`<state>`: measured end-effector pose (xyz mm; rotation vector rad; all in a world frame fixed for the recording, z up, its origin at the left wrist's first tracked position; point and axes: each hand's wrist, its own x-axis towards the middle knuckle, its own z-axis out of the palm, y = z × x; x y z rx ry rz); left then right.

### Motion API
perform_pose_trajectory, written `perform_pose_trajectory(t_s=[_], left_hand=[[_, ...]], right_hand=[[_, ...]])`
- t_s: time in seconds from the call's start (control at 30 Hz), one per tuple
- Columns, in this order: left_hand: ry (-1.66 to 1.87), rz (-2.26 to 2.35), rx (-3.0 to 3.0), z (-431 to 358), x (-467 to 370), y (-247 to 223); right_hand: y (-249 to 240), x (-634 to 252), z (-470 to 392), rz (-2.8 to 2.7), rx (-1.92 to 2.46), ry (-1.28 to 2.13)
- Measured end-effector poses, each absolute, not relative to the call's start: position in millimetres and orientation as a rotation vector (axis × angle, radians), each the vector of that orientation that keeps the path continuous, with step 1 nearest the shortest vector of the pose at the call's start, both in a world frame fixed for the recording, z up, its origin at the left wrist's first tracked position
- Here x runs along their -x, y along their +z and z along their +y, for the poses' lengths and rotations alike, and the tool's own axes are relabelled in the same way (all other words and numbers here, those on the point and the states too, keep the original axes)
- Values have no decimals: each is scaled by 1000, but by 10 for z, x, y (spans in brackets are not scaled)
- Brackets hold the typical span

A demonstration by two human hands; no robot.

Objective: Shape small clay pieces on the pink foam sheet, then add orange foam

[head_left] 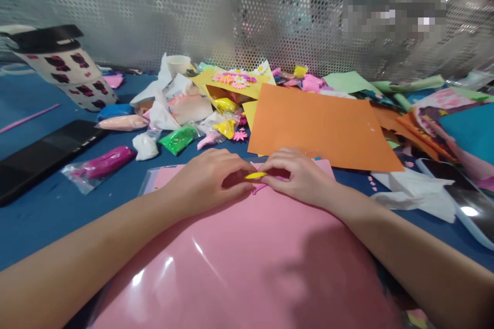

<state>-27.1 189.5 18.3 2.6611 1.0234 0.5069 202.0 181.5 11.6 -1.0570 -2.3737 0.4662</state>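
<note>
A small flat piece of yellow modelling clay [256, 176] spans the gap between my fingertips. My left hand [208, 180] pinches its left end, thumb below and fingers above. At the other end, my right hand [301, 177] has its fingertips closed on the same piece. Under the right fingers lies a thin magenta stick [259, 189], partly hidden; whether those fingers touch it I cannot tell. Both hands are over a pink sheet [239, 252] in a shiny see-through sleeve.
Beyond my hands lie orange paper [316, 126], wrapped green clay [178, 139] and a yellow sheet with flower shapes [235, 82]. To the left are a black phone-like slab [46, 151], wrapped magenta clay [106, 163] and a patterned tumbler [73, 72]. Right: tissue [420, 195] and a phone [463, 198].
</note>
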Motion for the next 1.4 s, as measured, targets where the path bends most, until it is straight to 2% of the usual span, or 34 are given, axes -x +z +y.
perform_pose_trajectory(t_s=[0.73,1.4], left_hand=[[582,995,-2681,1933,290,155],[826,1043,-2762,1954,308,194]], right_hand=[[137,-2019,1805,-2372,1103,483],[128,-2025,1797,-2151,1134,437]])
